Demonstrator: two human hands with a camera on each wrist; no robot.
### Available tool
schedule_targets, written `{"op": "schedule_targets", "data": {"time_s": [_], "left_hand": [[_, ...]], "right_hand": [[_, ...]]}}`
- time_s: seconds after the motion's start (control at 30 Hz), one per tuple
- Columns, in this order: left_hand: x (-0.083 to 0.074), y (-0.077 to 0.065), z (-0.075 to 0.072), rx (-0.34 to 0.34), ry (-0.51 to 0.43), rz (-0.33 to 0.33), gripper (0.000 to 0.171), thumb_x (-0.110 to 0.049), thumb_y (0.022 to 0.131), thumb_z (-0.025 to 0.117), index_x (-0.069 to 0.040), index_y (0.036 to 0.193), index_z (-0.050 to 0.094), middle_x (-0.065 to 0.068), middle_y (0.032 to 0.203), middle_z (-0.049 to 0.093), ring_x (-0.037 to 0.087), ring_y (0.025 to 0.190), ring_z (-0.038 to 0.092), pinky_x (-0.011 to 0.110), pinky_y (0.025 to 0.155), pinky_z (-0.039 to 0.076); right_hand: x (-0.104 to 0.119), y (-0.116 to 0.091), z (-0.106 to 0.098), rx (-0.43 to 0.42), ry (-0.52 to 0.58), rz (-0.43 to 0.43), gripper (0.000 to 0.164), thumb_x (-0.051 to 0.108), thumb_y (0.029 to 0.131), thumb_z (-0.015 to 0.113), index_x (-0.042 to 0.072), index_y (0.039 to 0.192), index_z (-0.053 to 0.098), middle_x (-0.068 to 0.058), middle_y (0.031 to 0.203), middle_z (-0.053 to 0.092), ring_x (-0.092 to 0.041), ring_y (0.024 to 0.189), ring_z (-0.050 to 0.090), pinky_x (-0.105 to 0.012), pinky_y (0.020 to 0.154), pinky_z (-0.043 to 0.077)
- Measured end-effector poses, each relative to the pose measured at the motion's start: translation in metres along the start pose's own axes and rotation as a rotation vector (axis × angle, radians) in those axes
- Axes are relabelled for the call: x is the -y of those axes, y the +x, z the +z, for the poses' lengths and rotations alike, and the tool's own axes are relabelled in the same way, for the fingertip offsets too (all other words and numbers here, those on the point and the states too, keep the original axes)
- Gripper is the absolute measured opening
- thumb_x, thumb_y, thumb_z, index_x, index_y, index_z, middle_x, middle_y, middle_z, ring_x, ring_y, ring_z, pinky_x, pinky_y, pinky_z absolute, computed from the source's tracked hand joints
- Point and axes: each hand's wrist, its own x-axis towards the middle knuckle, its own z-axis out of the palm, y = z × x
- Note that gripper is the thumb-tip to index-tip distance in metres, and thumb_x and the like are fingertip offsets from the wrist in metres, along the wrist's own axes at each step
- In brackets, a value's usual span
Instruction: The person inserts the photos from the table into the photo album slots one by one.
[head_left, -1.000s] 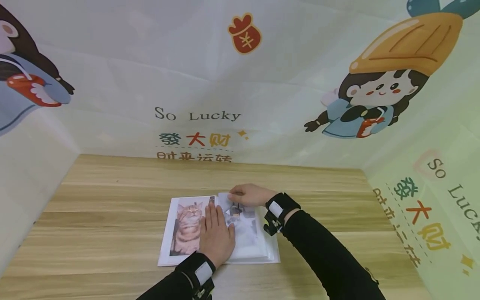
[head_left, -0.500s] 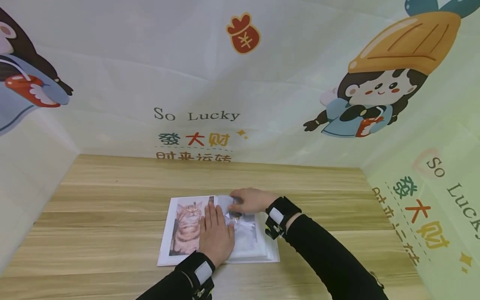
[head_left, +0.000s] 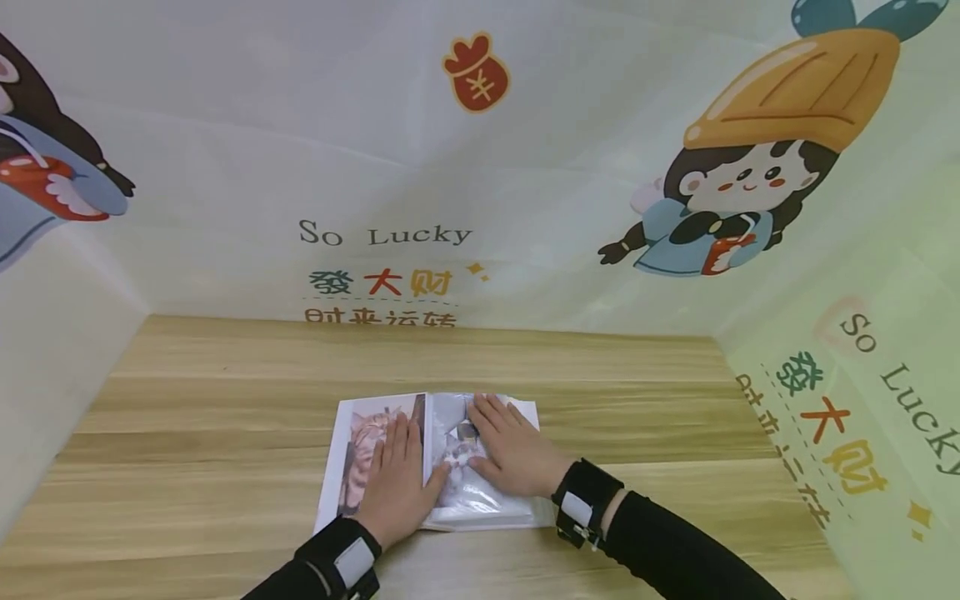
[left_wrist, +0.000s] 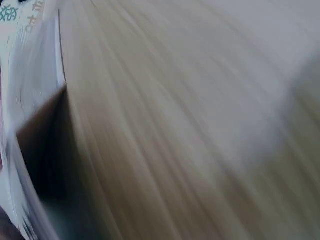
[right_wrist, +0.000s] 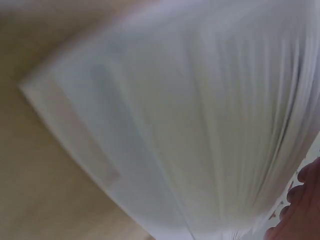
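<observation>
An album (head_left: 487, 504) lies spread on the table, with a cat picture (head_left: 358, 458) on its left page and a glossy clear sleeve (head_left: 468, 492) on the right. My left hand (head_left: 401, 492) rests flat over the left page, partly covering the cat, its thumb reaching past the fold. On the right page my right hand (head_left: 523, 457) presses with spread, straight fingers, hiding much of a picture under the film. In the right wrist view many thin leaves (right_wrist: 200, 125) fan out below the fingertips (right_wrist: 300, 205). The left wrist view is blurred and catches the album's edge (left_wrist: 37, 65).
The wood-grain table (head_left: 225, 400) surrounds the album. A pale printed backdrop (head_left: 375, 125) with cartoon figures and lettering rises behind it and along both sides.
My right hand has gone from holding the right page's upper edge to lying flat on that page. My left hand has slid left, off the fold and onto the cat picture.
</observation>
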Motion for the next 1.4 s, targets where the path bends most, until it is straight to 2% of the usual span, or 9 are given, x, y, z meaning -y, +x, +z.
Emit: {"op": "schedule_targets", "data": {"time_s": [0.2,0.43,0.67,0.87,1.0,1.1,1.17,1.23,1.4], "left_hand": [[0.030,-0.019,-0.022,0.094,0.008,0.018,0.095,-0.041,0.099,0.068,0.022,0.156,0.025,0.040,0.166,0.016,0.054,0.157,0.013,0.067,0.125,0.010],[0.058,-0.039,-0.033,0.185,0.074,0.041,0.128,-0.050,0.076,0.091,0.021,0.157,0.022,0.041,0.167,0.013,0.056,0.156,0.011,0.071,0.122,0.014],[0.070,-0.036,-0.035,-0.012,0.180,0.090,0.113,-0.033,0.075,0.094,0.026,0.149,0.032,0.048,0.157,0.028,0.063,0.147,0.028,0.072,0.116,0.029],[0.071,-0.019,-0.041,-0.157,0.204,0.072,0.106,-0.028,0.082,0.090,0.030,0.145,0.030,0.052,0.152,0.029,0.065,0.145,0.029,0.070,0.117,0.030],[0.069,-0.013,-0.047,-0.223,0.133,0.030,0.106,-0.022,0.081,0.091,0.030,0.147,0.025,0.052,0.152,0.028,0.066,0.144,0.028,0.069,0.119,0.026],[0.066,-0.011,-0.058,-0.245,-0.009,-0.060,0.098,-0.011,0.085,0.086,0.026,0.151,0.024,0.049,0.155,0.028,0.063,0.146,0.029,0.067,0.120,0.025],[0.065,-0.010,-0.065,-0.262,-0.119,-0.111,0.090,-0.003,0.088,0.080,0.023,0.154,0.024,0.046,0.158,0.028,0.060,0.147,0.029,0.064,0.122,0.025],[0.063,-0.010,-0.068,-0.289,-0.206,-0.113,0.080,0.004,0.090,0.073,0.021,0.155,0.028,0.043,0.159,0.031,0.058,0.148,0.032,0.064,0.121,0.027],[0.044,-0.006,-0.061,-0.336,-0.292,0.083,0.055,0.012,0.095,0.059,0.018,0.148,0.046,0.038,0.152,0.047,0.055,0.142,0.045,0.065,0.115,0.035]], "right_hand": [[0.014,-0.030,0.018,0.019,0.019,-0.017,0.069,0.033,0.110,0.052,-0.012,0.159,0.033,-0.029,0.168,0.028,-0.042,0.158,0.025,-0.056,0.126,0.024],[0.029,-0.055,0.032,0.023,-0.019,-0.020,0.085,0.048,0.106,0.058,-0.013,0.159,0.030,-0.029,0.168,0.029,-0.042,0.157,0.027,-0.055,0.124,0.028],[0.018,-0.053,0.037,-0.021,-0.096,-0.028,0.077,0.036,0.105,0.062,-0.012,0.158,0.033,-0.030,0.167,0.031,-0.044,0.155,0.031,-0.057,0.122,0.031],[0.004,-0.041,0.033,-0.081,-0.088,-0.056,0.073,0.028,0.103,0.064,-0.013,0.156,0.036,-0.033,0.164,0.035,-0.048,0.152,0.033,-0.059,0.121,0.032],[-0.001,-0.035,0.027,-0.051,-0.074,-0.035,0.073,0.024,0.102,0.066,-0.014,0.157,0.035,-0.033,0.164,0.032,-0.049,0.153,0.031,-0.060,0.122,0.029],[-0.002,-0.030,0.018,0.008,-0.049,-0.004,0.075,0.025,0.103,0.066,-0.014,0.158,0.033,-0.033,0.166,0.029,-0.049,0.154,0.028,-0.061,0.123,0.026],[0.000,-0.025,0.011,0.019,0.016,0.025,0.074,0.025,0.104,0.065,-0.013,0.158,0.032,-0.032,0.167,0.029,-0.047,0.155,0.027,-0.062,0.124,0.024],[0.005,-0.017,0.000,-0.004,0.131,0.040,0.072,0.024,0.106,0.062,-0.014,0.159,0.030,-0.032,0.167,0.028,-0.047,0.156,0.026,-0.062,0.125,0.022],[0.036,0.010,-0.039,-0.053,0.589,0.072,0.066,0.022,0.113,0.047,-0.012,0.162,0.020,-0.032,0.170,0.021,-0.045,0.158,0.021,-0.056,0.127,0.020]]}}
